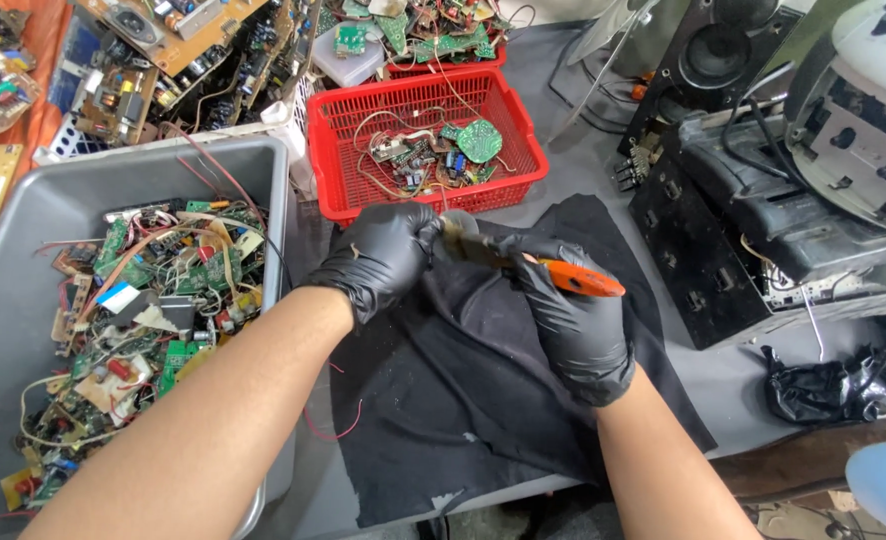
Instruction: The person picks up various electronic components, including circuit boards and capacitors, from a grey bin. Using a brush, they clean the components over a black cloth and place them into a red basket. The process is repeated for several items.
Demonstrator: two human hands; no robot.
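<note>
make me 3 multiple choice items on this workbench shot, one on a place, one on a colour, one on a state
1. Where is the red basket relative to the hands?
A. beyond them, farther up the table
B. under the black cloth
C. inside the grey bin

2. What colour is the handle of the tool in the right hand?
A. blue
B. orange
C. white

3. What is the state of the left hand?
A. bare and lying flat on the table
B. gloved, fingers closed on a small part at the tool's tip
C. gloved and reaching into the grey bin

Answers:
1. A, the basket sits past the black cloth, above the hands in the view.
2. B, an orange handle sticks out of the gloved grip.
3. B, the black glove pinches a small piece; what it is cannot be told. The grey bin of circuit boards lies to its left.
</note>
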